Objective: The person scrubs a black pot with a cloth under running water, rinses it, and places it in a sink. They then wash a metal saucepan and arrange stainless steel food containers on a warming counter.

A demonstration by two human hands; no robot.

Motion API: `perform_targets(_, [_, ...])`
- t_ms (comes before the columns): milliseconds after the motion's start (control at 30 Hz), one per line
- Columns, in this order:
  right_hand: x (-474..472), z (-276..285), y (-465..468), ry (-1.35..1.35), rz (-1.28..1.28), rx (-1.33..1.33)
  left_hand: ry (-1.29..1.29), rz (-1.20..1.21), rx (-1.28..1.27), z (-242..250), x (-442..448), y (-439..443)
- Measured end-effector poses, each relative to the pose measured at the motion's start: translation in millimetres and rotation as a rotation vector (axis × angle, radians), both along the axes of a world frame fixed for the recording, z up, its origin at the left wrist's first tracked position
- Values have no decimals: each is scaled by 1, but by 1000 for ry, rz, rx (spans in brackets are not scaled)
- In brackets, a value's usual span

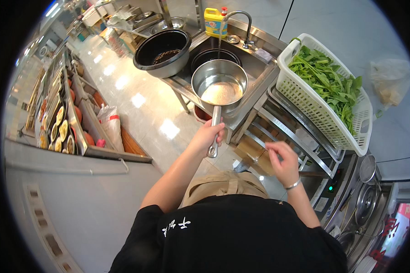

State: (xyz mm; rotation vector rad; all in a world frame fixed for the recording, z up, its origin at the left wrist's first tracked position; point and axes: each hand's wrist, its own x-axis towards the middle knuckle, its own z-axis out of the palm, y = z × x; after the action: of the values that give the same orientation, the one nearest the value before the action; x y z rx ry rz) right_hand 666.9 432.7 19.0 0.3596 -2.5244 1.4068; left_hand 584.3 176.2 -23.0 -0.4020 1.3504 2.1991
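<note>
My left hand (210,136) grips the long handle of a stainless steel saucepan (220,76), tilted at the front edge of the sink. Its bottom shines; whether it holds clear liquid I cannot tell. Behind the pan, water runs from a curved faucet (249,27) toward a dark basin (200,59) in the steel sink (258,70). The pan hides part of that basin. My right hand (285,163) hangs in the air right of the handle, fingers loosely bent and holding nothing. Nearest to it is a metal rack (290,134).
A black-lined pot (148,70) stands left of the sink. Behind it is a yellow detergent jug (213,25). A white plastic basket (314,102) of leafy greens (328,78) rests on the rack at right. Cardboard (247,155) lies low beneath. A food display counter (85,136) runs along the left.
</note>
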Motion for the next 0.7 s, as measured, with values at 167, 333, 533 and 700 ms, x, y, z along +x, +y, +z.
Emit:
perform_targets(167, [-162,-28,-51,-190,-75,-109,-50,-32,-13,-47,-113,-33])
perform_targets(333, [-413,-110,-47,-230,-433,57,-92,-60,-76,-85,-230,-35])
perform_targets(533, [-550,-176,-22,-640,-819,459,-105,-84,-99,-114,-321,-56])
perform_targets(700, [-585,-198,-13,-678,-909,625,-131,-115,-90,-122,-364,-62])
